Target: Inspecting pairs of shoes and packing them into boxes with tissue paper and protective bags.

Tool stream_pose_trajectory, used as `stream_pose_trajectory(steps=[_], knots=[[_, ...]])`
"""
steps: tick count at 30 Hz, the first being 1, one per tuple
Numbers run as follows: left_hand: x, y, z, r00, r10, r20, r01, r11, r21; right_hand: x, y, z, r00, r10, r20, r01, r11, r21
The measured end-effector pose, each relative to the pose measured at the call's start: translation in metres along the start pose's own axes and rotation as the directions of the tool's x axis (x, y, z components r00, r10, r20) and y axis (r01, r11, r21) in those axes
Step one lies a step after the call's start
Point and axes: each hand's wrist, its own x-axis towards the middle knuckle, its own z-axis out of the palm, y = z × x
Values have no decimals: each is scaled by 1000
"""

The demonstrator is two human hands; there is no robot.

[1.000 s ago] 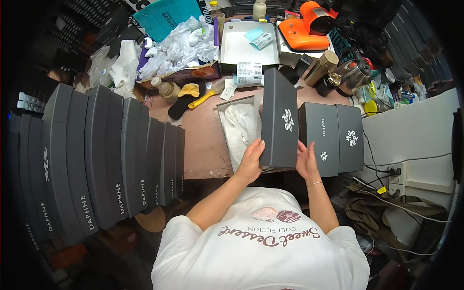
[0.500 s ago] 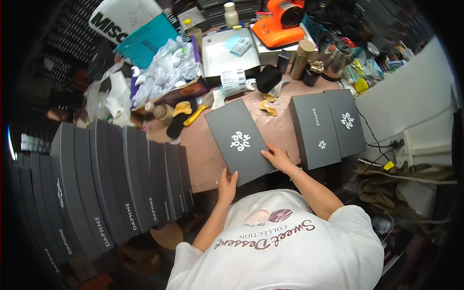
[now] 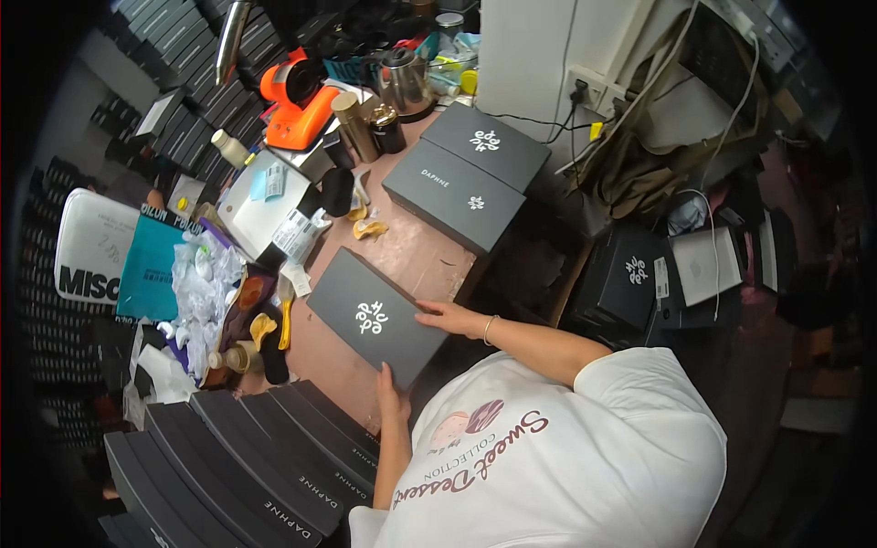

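Note:
A dark grey shoebox with a white emblem on its lid lies between my two hands over the pinkish table. My left hand grips its near edge, with the fingers partly hidden behind the box. On the right-hand edge, my right hand has hold of it, fingers resting on the lid. Two more grey shoeboxes, a nearer one and a farther one, sit beyond my right hand at the table's right side.
Several grey shoeboxes stand in a row at the lower left. Crumpled white paper, a yellow-handled brush and a white box lid crowd the left. Behind are an orange device and a kettle. Cables hang at right.
The view has swung to the right, bringing the floor boxes and wall sockets into sight. Both hands still hold the same shoebox.

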Motion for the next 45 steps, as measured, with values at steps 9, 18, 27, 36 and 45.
stream_pose_trajectory(steps=[9, 18, 27, 36, 45], knots=[[-30, 2, 18, 975, -62, 212, 81, 994, -80, -78, -4, -12, 996, -91, -15, 91, 956, 279], [-57, 72, 112, 983, -153, 104, 163, 982, -98, -83, 3, -66, 984, 61, -168, 59, 775, 629], [-48, 67, 151, 992, -105, 66, 116, 977, -179, -119, 37, -134, 968, 132, -212, 24, 795, 606], [-45, 68, 167, 997, -59, 59, 71, 970, -231, -130, 67, -159, 956, 224, -189, -60, 780, 622], [-47, 71, 169, 997, -63, 48, 72, 974, -214, -105, 47, -146, 975, 162, -151, -51, 828, 559]])
